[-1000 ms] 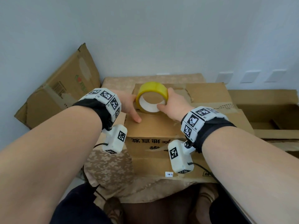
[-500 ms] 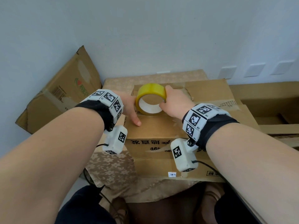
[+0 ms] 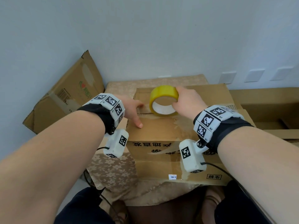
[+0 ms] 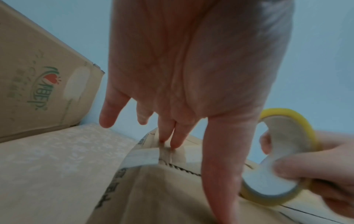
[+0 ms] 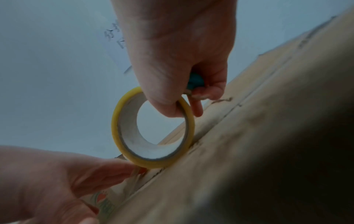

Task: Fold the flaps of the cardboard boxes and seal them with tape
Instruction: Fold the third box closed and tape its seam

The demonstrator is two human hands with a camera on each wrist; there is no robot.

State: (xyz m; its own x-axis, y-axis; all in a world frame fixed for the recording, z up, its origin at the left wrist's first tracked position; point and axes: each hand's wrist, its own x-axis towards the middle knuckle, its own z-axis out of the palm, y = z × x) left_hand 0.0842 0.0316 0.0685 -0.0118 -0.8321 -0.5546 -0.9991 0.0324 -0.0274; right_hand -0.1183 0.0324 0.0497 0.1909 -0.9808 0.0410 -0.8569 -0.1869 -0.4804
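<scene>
Pale wall [image 3: 145,38] closes off the corner, with a spare carton [image 3: 64,94] leaning against it on the left, out of the way. On the floral-clothed table [image 3: 111,167] sits the box [image 3: 161,131], its flaps already down so the seam faces up for taping. Over it, the right hand [image 3: 186,102] grips the yellow tape roll [image 3: 163,99], thumb inside the core and fingers over the rim; the roll stands on edge on the seam, which I judge lets the strip pay out along the join. A blue object is tucked in that palm too; what it is I cannot tell. At the left end, the left hand [image 3: 132,109] lies open, straight fingertips [image 4: 173,144] pressing the tape's start [image 4: 149,157] onto the cardboard, probably to anchor it against the pull.
</scene>
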